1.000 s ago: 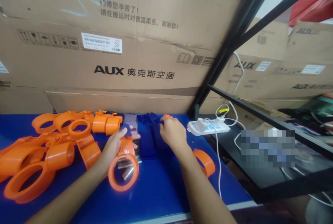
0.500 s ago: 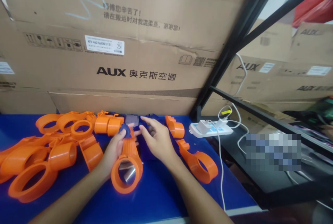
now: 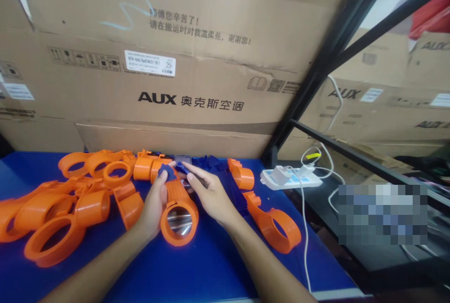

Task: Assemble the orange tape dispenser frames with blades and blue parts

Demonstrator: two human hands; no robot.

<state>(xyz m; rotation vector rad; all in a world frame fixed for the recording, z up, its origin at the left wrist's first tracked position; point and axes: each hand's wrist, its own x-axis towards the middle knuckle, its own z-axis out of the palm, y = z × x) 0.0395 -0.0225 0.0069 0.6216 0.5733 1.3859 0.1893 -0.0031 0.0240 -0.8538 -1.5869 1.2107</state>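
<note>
My left hand [image 3: 154, 207] is closed around an orange tape dispenser [image 3: 176, 192], its round ring towards me. A blue piece [image 3: 166, 171] sits at the dispenser's far end, under my left thumb. My right hand [image 3: 213, 196] pinches a small dark-blue part [image 3: 182, 168] between thumb and fingers, close beside that far end. Whether the part touches the dispenser I cannot tell. Some fingers of both hands are hidden behind the dispenser. Just beyond the hands lies a phone-like device [image 3: 183, 158], partly covered.
Several orange dispensers [image 3: 92, 208] crowd the left of the blue tabletop [image 3: 211, 270]; others [image 3: 281, 235] lie to the right. Dark-blue pieces [image 3: 211, 162] are heaped behind my right hand. A white power strip [image 3: 291, 178] trails a cable. Cardboard [image 3: 197, 124] stands behind.
My right fingers, spread apart earlier, are now closed on the small dark-blue part at the dispenser's far end. The dispenser is turned slightly, and the whole view has shifted a little.
</note>
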